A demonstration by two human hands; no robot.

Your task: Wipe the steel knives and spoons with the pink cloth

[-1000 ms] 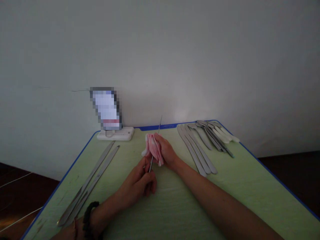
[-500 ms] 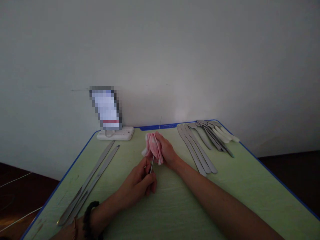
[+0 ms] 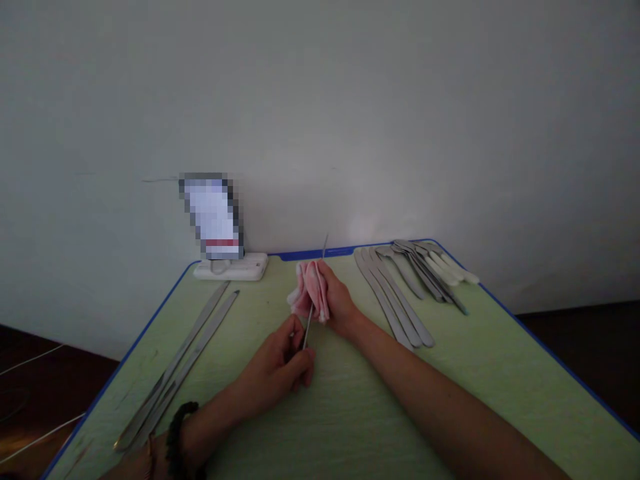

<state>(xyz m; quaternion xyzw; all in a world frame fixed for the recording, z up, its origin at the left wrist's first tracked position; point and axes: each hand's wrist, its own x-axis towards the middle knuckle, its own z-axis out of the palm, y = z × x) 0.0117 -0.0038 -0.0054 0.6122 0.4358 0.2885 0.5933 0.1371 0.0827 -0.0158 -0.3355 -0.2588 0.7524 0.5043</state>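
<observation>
My left hand (image 3: 283, 357) is closed around the near end of a thin metal table knife (image 3: 309, 327), seen nearly edge-on and pointing away from me. Folded about the knife's middle is a pink and white cloth (image 3: 311, 290), gripped by my right hand (image 3: 338, 299). The far tip of the knife sticks out beyond the cloth. Both hands are over the middle of the table, and the cloth hides the central part of the knife.
Two long knives (image 3: 187, 357) lie at the left of the green table (image 3: 350, 427). Several knives (image 3: 397, 300), dark-looking spoons or forks (image 3: 425, 270) and white-handled cutlery (image 3: 447, 267) lie at the right. A phone (image 3: 213, 217) stands on a white base (image 3: 237, 268) near the wall.
My right hand and the cloth have shifted slightly away from me along the knife. The knife has tilted a little to the right, while my left hand has barely moved.
</observation>
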